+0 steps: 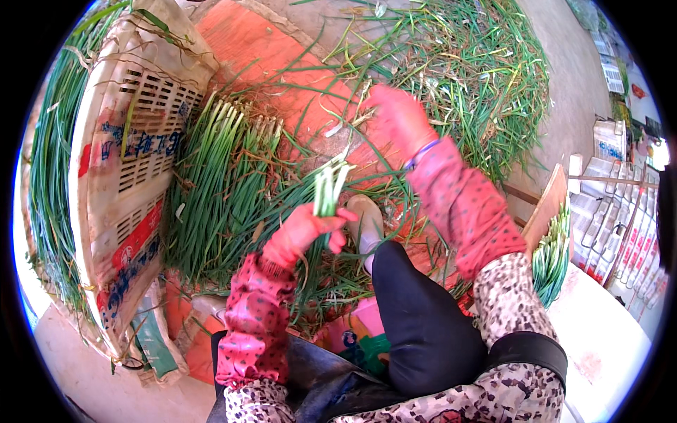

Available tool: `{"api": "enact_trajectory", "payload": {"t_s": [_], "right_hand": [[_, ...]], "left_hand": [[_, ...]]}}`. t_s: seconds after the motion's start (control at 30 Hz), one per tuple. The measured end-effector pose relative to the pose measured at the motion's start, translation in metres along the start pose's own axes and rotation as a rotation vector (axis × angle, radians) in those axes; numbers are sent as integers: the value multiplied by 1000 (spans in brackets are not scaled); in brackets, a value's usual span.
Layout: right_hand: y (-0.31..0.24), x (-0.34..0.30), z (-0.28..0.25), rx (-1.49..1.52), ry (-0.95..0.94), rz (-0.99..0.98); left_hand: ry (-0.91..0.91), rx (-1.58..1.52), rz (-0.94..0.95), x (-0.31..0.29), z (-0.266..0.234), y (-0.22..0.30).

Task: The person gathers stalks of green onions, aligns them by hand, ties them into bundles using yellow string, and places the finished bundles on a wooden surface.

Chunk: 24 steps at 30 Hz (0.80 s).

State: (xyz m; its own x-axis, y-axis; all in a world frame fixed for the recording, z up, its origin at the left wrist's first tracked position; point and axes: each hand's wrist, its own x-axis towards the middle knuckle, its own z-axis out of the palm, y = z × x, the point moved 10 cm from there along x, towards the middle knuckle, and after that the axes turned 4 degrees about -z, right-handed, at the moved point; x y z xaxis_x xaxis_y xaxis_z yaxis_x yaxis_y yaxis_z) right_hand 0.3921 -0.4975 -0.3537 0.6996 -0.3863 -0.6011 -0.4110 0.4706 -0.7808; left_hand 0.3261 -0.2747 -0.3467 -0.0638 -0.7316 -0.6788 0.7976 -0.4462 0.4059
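My left hand [300, 234], in a red glove, is closed around a small bunch of green onions [328, 185]. Their pale stem ends point up and away from me, and the green leaves trail below. My right hand [400, 121], also red-gloved, is farther off and to the right, over the edge of the scrap heap. Motion smears its fingers, and some thin leaf bits show beside them; whether they are held cannot be made out. Left of my hands lies a thick row of green onions [224, 176], stem ends lined up at the far side.
A white plastic crate [144, 151] stands on its side at the left, more onions [53, 183] behind it. A large heap of loose leaves [472, 77] spreads at the far right. Orange-red boarding [247, 39] lies underneath. Another onion bundle [552, 264] rests by a wooden board [546, 201] at right.
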Motion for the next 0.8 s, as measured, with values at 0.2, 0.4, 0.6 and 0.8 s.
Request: {"api": "enact_trajectory", "payload": {"t_s": [0.2, 0.4, 0.6, 0.8], "right_hand": [[-47, 3, -72, -1474, 113, -559], [80, -40, 65, -1632, -401, -793], [29, -48, 92, -1144, -429, -792], [14, -59, 131, -482, -644, -216]], "left_hand": [[521, -364, 97, -80, -87, -51], [830, -170, -46, -93, -90, -69], [1050, 134, 336, -99, -103, 14], [745, 221, 379, -54, -90, 52]]}}
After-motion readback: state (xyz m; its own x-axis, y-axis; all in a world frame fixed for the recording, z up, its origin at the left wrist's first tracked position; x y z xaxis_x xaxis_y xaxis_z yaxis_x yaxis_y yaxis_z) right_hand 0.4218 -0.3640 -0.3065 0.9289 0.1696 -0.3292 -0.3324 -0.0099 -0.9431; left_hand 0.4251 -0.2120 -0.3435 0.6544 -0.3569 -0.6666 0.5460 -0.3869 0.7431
